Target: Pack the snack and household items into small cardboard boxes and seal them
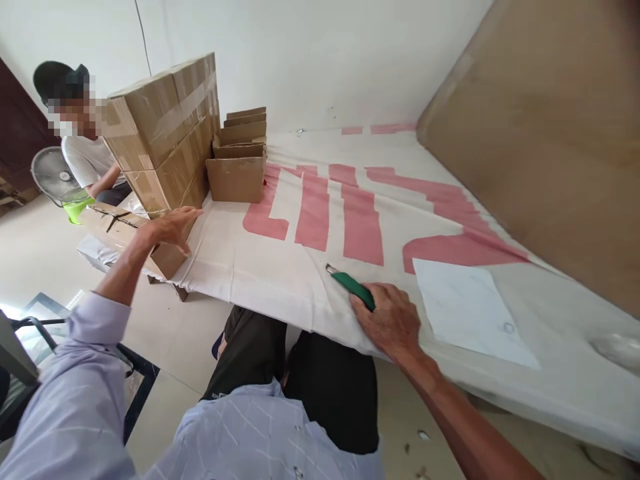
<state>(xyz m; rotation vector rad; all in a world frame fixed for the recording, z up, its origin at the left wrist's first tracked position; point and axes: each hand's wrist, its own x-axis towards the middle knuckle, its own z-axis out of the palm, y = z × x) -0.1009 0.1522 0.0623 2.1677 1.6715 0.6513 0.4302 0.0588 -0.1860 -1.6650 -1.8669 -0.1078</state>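
A green utility knife (353, 288) is gripped in my right hand (390, 317), its tip pointing away to the left over the cloth-covered table (280, 280). My left hand (173, 230) reaches out with fingers spread, over a cardboard box (173, 259) at the table's left edge. Whether its fingers touch that box I cannot tell. Just behind the hand rises a stack of taped cardboard boxes (170, 133). Beside the stack stands a small open carton with upright flaps (236, 179).
A white paper sheet (470, 313) lies right of my right hand. A large cardboard sheet or box (550, 133) slants in at the right. Another person (87, 157) sits at the far left near a fan (57, 175). Red markings (363, 227) cover the cloth.
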